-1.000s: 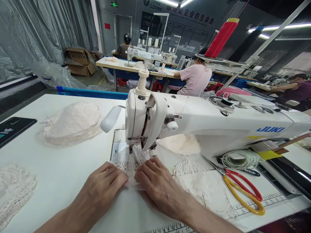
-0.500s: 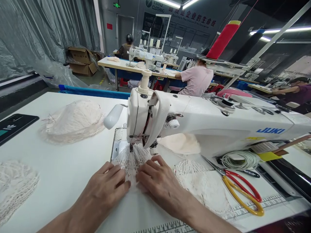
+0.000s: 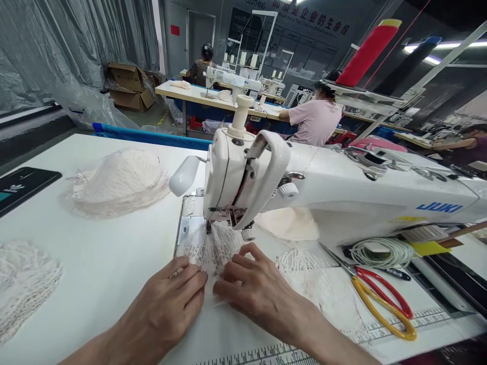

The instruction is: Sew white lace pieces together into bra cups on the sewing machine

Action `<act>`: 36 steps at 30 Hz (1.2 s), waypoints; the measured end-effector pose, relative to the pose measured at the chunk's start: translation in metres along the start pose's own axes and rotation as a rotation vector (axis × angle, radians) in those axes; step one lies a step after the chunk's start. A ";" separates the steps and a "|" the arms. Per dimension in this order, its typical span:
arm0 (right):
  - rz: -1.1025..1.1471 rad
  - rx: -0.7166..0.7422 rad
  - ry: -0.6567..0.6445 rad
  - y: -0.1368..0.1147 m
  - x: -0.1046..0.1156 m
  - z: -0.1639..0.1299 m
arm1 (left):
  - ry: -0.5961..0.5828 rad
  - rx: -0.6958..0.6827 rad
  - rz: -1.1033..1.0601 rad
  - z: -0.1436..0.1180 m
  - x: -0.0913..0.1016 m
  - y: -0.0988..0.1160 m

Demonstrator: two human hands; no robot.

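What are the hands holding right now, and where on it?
Both the left hand and right hand press flat on the near edge of the white lace piece under the needle; neither grips it.

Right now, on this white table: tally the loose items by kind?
Lace pieces: 5
Scissors: 1
Phone: 1
Cord coil: 1
Total: 8
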State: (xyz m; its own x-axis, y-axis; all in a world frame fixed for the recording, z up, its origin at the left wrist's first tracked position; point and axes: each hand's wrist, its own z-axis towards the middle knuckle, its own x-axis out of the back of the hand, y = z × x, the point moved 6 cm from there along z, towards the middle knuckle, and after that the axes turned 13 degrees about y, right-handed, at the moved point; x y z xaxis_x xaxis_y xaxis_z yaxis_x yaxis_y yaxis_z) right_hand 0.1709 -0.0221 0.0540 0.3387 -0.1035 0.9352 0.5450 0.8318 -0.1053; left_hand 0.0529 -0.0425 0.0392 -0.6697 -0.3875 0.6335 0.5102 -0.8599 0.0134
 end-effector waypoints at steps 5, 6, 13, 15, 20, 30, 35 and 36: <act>0.020 -0.002 -0.017 0.000 0.000 0.000 | 0.030 -0.024 0.073 0.003 0.003 0.003; 0.027 -0.004 -0.018 0.000 0.000 0.000 | 0.034 -0.035 0.097 0.004 0.005 0.004; 0.049 0.015 0.005 0.002 0.000 0.000 | -0.010 -0.040 0.204 0.006 0.006 0.005; 0.054 0.005 0.001 0.002 0.000 -0.001 | -0.006 -0.034 0.196 0.006 0.006 0.005; 0.099 -0.012 0.004 0.001 0.002 0.000 | -0.010 -0.031 0.161 0.006 0.004 0.004; 0.003 -0.078 0.313 0.024 -0.009 0.008 | -0.012 -0.005 0.182 0.016 -0.003 -0.014; -0.032 -0.165 0.319 0.034 -0.013 0.010 | -0.112 0.083 0.140 0.026 -0.008 -0.035; -0.038 -0.179 0.315 0.036 -0.014 0.010 | -0.128 0.096 0.132 0.027 -0.009 -0.038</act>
State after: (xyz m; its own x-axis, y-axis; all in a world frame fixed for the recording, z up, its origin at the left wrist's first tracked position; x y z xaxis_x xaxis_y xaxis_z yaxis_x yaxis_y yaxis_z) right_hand 0.1783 0.0149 0.0407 0.5206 -0.3186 0.7921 0.6778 0.7184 -0.1565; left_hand 0.0537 0.0026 0.0538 -0.5226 -0.4444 0.7276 0.6424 -0.7664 -0.0067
